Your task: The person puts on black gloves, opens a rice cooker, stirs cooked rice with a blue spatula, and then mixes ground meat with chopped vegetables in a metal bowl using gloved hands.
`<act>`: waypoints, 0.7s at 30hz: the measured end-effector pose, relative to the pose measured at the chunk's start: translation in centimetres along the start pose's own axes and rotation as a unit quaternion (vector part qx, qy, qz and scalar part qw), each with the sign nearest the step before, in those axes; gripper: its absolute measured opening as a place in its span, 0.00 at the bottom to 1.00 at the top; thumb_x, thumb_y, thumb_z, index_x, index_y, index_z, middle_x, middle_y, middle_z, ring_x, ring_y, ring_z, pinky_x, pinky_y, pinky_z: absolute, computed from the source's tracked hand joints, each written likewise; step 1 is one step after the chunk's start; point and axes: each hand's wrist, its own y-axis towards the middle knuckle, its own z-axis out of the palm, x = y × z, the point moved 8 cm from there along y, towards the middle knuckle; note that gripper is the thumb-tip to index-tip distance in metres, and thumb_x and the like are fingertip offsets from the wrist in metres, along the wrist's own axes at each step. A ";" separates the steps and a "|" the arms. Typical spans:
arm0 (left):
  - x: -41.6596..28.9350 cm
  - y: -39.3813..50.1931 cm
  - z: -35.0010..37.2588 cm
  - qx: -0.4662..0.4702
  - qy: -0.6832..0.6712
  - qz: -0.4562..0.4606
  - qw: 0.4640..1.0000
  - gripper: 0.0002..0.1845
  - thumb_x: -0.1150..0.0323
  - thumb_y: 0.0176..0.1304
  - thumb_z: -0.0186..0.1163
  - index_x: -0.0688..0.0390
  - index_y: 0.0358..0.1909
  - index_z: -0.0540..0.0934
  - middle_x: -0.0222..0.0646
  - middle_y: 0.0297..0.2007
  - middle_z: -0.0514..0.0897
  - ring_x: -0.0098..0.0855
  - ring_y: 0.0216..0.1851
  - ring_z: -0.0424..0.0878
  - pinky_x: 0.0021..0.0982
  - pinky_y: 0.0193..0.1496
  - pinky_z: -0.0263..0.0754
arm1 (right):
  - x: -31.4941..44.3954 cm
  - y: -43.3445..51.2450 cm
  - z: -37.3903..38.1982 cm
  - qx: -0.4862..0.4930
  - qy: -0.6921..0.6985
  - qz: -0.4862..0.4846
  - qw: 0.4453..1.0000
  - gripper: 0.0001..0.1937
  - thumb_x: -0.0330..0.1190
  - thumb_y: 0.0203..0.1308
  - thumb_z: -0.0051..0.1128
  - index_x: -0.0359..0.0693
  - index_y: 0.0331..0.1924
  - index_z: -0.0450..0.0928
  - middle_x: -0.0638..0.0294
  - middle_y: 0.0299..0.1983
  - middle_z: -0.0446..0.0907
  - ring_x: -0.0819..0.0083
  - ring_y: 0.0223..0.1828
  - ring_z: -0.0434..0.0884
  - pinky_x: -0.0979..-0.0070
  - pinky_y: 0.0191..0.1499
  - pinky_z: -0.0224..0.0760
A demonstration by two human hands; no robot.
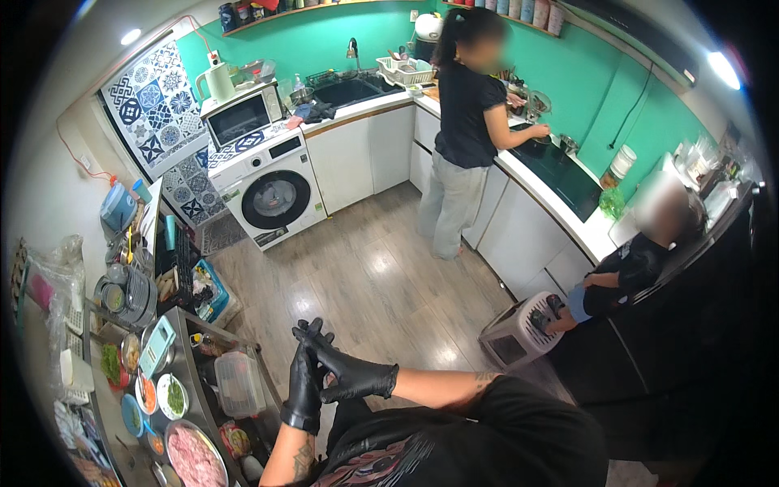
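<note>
My left hand (302, 382) and my right hand (360, 372) both wear black disposable gloves. They meet in front of my body, fingers crossed and seemingly interlaced, with nothing visible between them. Left of them stands a steel table (196, 389). Its top bears a metal bowl of raw minced meat (193, 453), a white bowl of chopped green herbs (174, 395), a bowl of shredded orange vegetable (146, 392) and a blue bowl (131, 415). A light blue kitchen scale (157, 347) lies tilted over a metal vessel. A clear plastic box (237, 383) sits on the lower shelf.
A person in a black top (465, 115) stands at the black cooktop (563, 176). Another person (627, 268) sits at right, feet on a grey plastic stool (526, 325). A washing machine (274, 189), sink (347, 91) and stacked plates (134, 295) lie farther off.
</note>
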 end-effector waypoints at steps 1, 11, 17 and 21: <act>-0.4 2.5 -1.6 0.001 -0.015 0.019 1.000 0.41 0.34 0.79 0.45 0.51 0.81 0.63 0.40 0.77 0.68 0.51 0.74 0.70 0.55 0.74 0.66 | -0.5 2.3 -0.6 0.003 -0.025 0.001 1.000 0.71 0.63 0.52 0.77 0.43 0.86 0.33 0.38 0.85 0.27 0.41 0.87 0.29 0.43 0.83 0.37; -10.4 25.1 -9.3 0.120 -0.111 0.114 0.980 0.28 0.45 0.82 0.52 0.60 0.63 0.77 0.47 0.61 0.82 0.47 0.65 0.79 0.52 0.70 0.72 | 0.2 24.4 -11.7 -0.122 -0.271 -0.037 0.954 0.70 0.66 0.50 0.76 0.33 0.84 0.40 0.34 0.83 0.41 0.39 0.85 0.40 0.49 0.84 0.36; -11.9 36.2 -8.0 0.129 -0.002 0.236 0.963 0.43 0.39 0.65 0.50 0.76 0.55 0.82 0.56 0.52 0.86 0.49 0.58 0.83 0.45 0.73 0.69 | -1.0 29.0 -22.9 -0.181 -0.239 -0.012 0.954 0.71 0.66 0.45 0.78 0.35 0.84 0.42 0.32 0.84 0.38 0.37 0.86 0.38 0.48 0.83 0.36; -7.8 46.0 -4.4 0.273 -0.038 0.058 0.960 0.30 0.47 0.84 0.50 0.67 0.63 0.77 0.48 0.63 0.83 0.40 0.65 0.80 0.42 0.71 0.70 | -4.0 30.1 -31.7 -0.256 -0.141 -0.034 0.956 0.71 0.61 0.45 0.81 0.37 0.85 0.41 0.34 0.85 0.37 0.39 0.87 0.36 0.49 0.83 0.37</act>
